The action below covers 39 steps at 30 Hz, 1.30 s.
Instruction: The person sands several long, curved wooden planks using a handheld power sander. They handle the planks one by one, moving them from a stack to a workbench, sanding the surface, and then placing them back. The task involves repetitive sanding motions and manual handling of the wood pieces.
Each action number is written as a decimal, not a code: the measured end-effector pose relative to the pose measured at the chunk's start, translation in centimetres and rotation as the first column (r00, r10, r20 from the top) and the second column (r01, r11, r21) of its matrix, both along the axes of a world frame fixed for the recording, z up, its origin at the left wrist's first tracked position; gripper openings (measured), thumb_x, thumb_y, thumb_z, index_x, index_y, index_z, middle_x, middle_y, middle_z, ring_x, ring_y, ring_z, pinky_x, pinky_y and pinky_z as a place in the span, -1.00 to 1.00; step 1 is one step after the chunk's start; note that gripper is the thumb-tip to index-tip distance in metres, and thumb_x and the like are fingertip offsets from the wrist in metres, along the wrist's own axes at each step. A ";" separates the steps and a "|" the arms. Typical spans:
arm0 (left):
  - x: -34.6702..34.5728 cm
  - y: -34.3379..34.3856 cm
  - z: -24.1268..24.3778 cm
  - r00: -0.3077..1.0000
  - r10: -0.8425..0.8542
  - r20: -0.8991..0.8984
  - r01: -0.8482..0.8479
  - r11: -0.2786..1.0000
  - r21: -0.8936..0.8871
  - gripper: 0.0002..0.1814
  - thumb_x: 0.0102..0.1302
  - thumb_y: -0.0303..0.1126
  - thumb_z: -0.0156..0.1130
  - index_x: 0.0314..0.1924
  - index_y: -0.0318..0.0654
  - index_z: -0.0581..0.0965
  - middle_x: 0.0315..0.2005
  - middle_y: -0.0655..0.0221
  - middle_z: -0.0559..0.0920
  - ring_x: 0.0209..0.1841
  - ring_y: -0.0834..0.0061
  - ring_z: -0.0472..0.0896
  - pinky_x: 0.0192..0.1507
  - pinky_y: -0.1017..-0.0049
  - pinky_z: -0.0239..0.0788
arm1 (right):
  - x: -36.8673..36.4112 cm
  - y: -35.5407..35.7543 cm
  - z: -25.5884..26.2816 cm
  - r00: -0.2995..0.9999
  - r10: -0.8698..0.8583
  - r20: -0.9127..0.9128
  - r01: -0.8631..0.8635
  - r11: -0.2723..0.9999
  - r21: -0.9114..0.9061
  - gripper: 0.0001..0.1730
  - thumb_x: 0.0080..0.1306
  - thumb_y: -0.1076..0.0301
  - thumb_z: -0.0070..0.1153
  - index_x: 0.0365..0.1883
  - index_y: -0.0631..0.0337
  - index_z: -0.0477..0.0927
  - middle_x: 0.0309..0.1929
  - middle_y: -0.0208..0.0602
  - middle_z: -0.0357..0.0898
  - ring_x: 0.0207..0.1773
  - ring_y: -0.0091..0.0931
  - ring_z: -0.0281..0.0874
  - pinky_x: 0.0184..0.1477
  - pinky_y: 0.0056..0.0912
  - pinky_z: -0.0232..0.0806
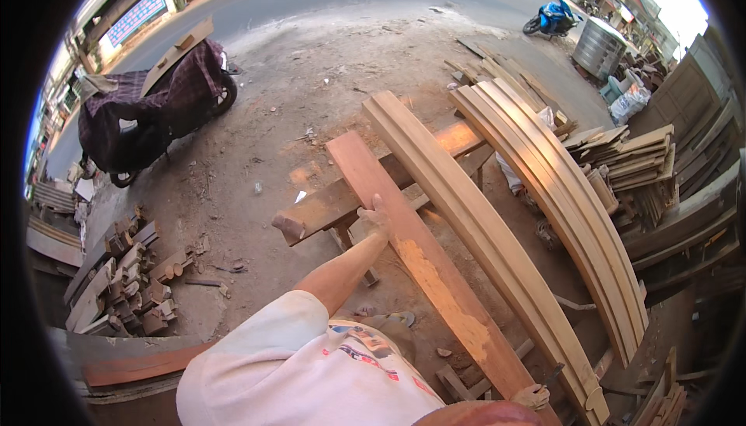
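Observation:
A long reddish wooden board [408, 225] with lighter orange patches lies slantwise across a wooden sawhorse beam [317, 210]. My left hand [376, 216] grips the board's left edge near the beam, its fingers over the top face. Low in the view, my right hand [530, 395] rests at the board's near end; its fingers look bent, but whether they hold the board or something else cannot be told. Right beside the board runs a pale grooved timber [472, 210], apart from it at the far end. A small dark object [553, 372] sticks up near my right hand.
Several pale grooved timbers [542, 163] lie together on the right. Stacked planks [635, 158] stand beyond them. Scrap wood [125, 286] is heaped on the ground at left. A cloth-covered motorbike [157, 99] stands at upper left, a blue motorbike [551, 18] near the road.

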State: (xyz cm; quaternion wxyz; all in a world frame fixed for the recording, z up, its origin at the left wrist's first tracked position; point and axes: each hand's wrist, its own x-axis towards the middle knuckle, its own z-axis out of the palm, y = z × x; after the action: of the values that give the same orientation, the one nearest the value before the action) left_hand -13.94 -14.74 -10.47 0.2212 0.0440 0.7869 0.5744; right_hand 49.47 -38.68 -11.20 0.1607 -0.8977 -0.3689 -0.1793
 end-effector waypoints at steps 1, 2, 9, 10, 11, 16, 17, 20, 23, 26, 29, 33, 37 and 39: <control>-0.2 0.1 0.0 0.997 0.057 -0.055 -0.059 0.998 -0.027 -0.17 0.47 0.17 0.20 0.13 -0.69 0.35 0.00 -0.36 0.63 0.10 -0.20 0.66 0.12 0.03 0.51 | 0.2 0.6 -0.4 0.998 0.067 -0.017 -0.067 0.997 0.044 -0.77 0.46 0.27 0.11 -0.15 0.29 0.56 -0.12 -0.09 0.58 0.07 -0.13 0.50 0.12 -0.04 0.33; -0.4 -0.2 0.0 0.997 0.069 -0.047 -0.070 0.997 -0.015 -0.17 0.47 0.17 0.20 0.15 -0.69 0.36 0.03 -0.36 0.62 0.12 -0.20 0.65 0.15 0.04 0.49 | 0.3 0.4 -0.8 0.991 0.098 0.092 -0.106 0.991 0.084 -0.81 0.38 0.29 0.12 -0.22 0.22 0.65 -0.16 -0.12 0.59 0.01 -0.14 0.52 0.14 0.04 0.33; 0.0 -0.5 0.4 0.998 0.070 -0.006 -0.070 0.994 -0.078 -0.19 0.47 0.20 0.16 0.19 -0.59 0.38 0.09 -0.33 0.59 0.19 -0.23 0.59 0.21 0.01 0.42 | 3.8 0.1 -2.8 0.933 0.284 0.220 -0.291 0.957 0.000 -0.80 0.32 0.29 0.14 -0.24 0.15 0.73 -0.17 -0.15 0.60 -0.01 -0.15 0.53 0.17 0.12 0.33; -0.2 -0.1 0.6 0.999 0.046 0.028 -0.044 0.996 -0.072 -0.19 0.47 0.20 0.15 0.19 -0.59 0.37 0.10 -0.34 0.58 0.20 -0.23 0.58 0.22 0.01 0.41 | 3.7 -0.2 -3.2 0.938 0.278 0.205 -0.285 0.958 0.004 -0.80 0.32 0.29 0.14 -0.23 0.15 0.73 -0.16 -0.14 0.60 -0.01 -0.15 0.52 0.17 0.12 0.33; -0.2 -0.3 0.5 0.999 0.041 0.036 -0.039 0.998 -0.046 -0.20 0.48 0.20 0.14 0.18 -0.58 0.37 0.10 -0.34 0.57 0.21 -0.23 0.57 0.22 0.01 0.41 | 3.9 -0.5 -3.2 0.940 0.279 0.194 -0.286 0.958 0.009 -0.80 0.33 0.29 0.14 -0.22 0.16 0.72 -0.16 -0.14 0.60 -0.01 -0.14 0.52 0.17 0.12 0.32; -0.3 0.0 0.2 0.997 0.061 0.048 -0.058 0.996 -0.061 -0.22 0.47 0.19 0.15 0.16 -0.56 0.38 0.12 -0.33 0.58 0.21 -0.23 0.58 0.23 0.03 0.41 | 2.7 -0.4 -3.7 0.929 0.331 0.163 -0.342 0.939 0.043 -0.80 0.34 0.28 0.15 -0.17 0.17 0.69 -0.14 -0.12 0.59 0.02 -0.13 0.50 0.17 0.12 0.32; -0.3 0.2 0.1 0.997 0.074 0.038 -0.072 0.996 -0.051 -0.21 0.47 0.20 0.16 0.16 -0.56 0.38 0.11 -0.32 0.58 0.21 -0.23 0.58 0.23 0.03 0.41 | 2.2 0.0 -3.8 0.928 0.336 0.162 -0.348 0.936 0.051 -0.79 0.34 0.28 0.15 -0.17 0.17 0.69 -0.13 -0.11 0.58 0.02 -0.13 0.50 0.17 0.12 0.32; -0.5 0.4 -0.4 0.996 0.086 0.038 -0.085 0.996 -0.028 -0.19 0.44 0.21 0.18 0.17 -0.57 0.38 0.11 -0.32 0.59 0.20 -0.23 0.58 0.23 0.04 0.42 | 1.7 1.2 -4.0 0.921 0.356 0.155 -0.371 0.926 0.076 -0.79 0.35 0.28 0.15 -0.14 0.18 0.67 -0.12 -0.10 0.58 0.03 -0.12 0.49 0.17 0.11 0.32; -0.1 0.3 -0.8 0.993 0.116 -0.018 -0.117 0.993 -0.033 -0.16 0.42 0.23 0.19 0.18 -0.57 0.38 0.09 -0.31 0.60 0.17 -0.23 0.60 0.20 0.03 0.43 | 2.1 1.3 -3.6 0.936 0.305 0.173 -0.323 0.942 0.087 -0.77 0.36 0.27 0.16 -0.11 0.19 0.65 -0.11 -0.08 0.57 0.05 -0.11 0.48 0.16 0.11 0.31; -0.3 0.3 -0.6 0.996 0.080 -0.030 -0.082 0.995 -0.061 -0.17 0.43 0.20 0.20 0.15 -0.62 0.39 0.07 -0.35 0.61 0.15 -0.24 0.62 0.17 0.02 0.46 | 1.6 0.9 -2.3 0.982 0.166 0.095 -0.172 0.983 0.060 -0.76 0.37 0.27 0.16 -0.09 0.20 0.63 -0.09 -0.07 0.56 0.06 -0.10 0.47 0.16 0.11 0.31; -0.5 0.2 0.1 1.000 0.021 -0.010 -0.021 1.000 0.002 -0.15 0.52 0.11 0.15 0.24 -0.74 0.25 0.10 -0.40 0.57 0.16 -0.25 0.62 0.18 0.07 0.51 | 0.4 0.5 -0.2 0.997 0.068 0.049 -0.068 0.998 0.005 -0.74 0.43 0.25 0.13 -0.14 0.31 0.56 -0.06 0.01 0.59 0.10 -0.07 0.47 0.17 0.07 0.29; -0.7 -0.1 0.4 0.996 -0.066 0.063 0.069 0.997 -0.040 -0.15 0.55 0.19 0.04 0.23 -0.70 0.33 0.12 -0.30 0.60 0.15 -0.13 0.65 0.19 0.14 0.52 | -1.9 0.9 2.0 0.999 0.044 0.005 -0.044 0.994 0.098 -0.76 0.42 0.25 0.15 -0.15 0.27 0.54 -0.11 -0.03 0.57 0.04 -0.05 0.48 0.20 0.07 0.26; -1.6 0.1 -0.7 0.994 -0.102 0.045 0.108 0.981 -0.160 -0.13 0.53 0.26 -0.01 0.21 -0.65 0.38 0.11 -0.29 0.62 0.18 -0.13 0.64 0.24 0.12 0.47 | -2.9 1.0 3.0 0.999 0.043 -0.021 -0.041 0.996 0.075 -0.73 0.43 0.28 0.15 -0.07 0.31 0.54 -0.01 0.00 0.56 0.14 -0.04 0.46 0.21 0.11 0.28; -1.8 0.3 -1.4 0.993 -0.102 0.056 0.112 0.972 -0.205 -0.10 0.52 0.30 -0.02 0.21 -0.63 0.39 0.12 -0.29 0.61 0.19 -0.15 0.62 0.26 0.12 0.44 | -3.0 1.0 3.1 0.998 0.047 -0.047 -0.042 0.995 0.088 -0.73 0.42 0.28 0.15 -0.07 0.32 0.53 -0.01 -0.01 0.56 0.14 -0.04 0.45 0.21 0.11 0.28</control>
State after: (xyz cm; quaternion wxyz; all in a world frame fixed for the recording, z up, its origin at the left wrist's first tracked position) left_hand -15.74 -14.47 -11.83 0.2730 0.0500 0.8339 0.4771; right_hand 46.45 -37.67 -8.10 0.2128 -0.8855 -0.3766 -0.1696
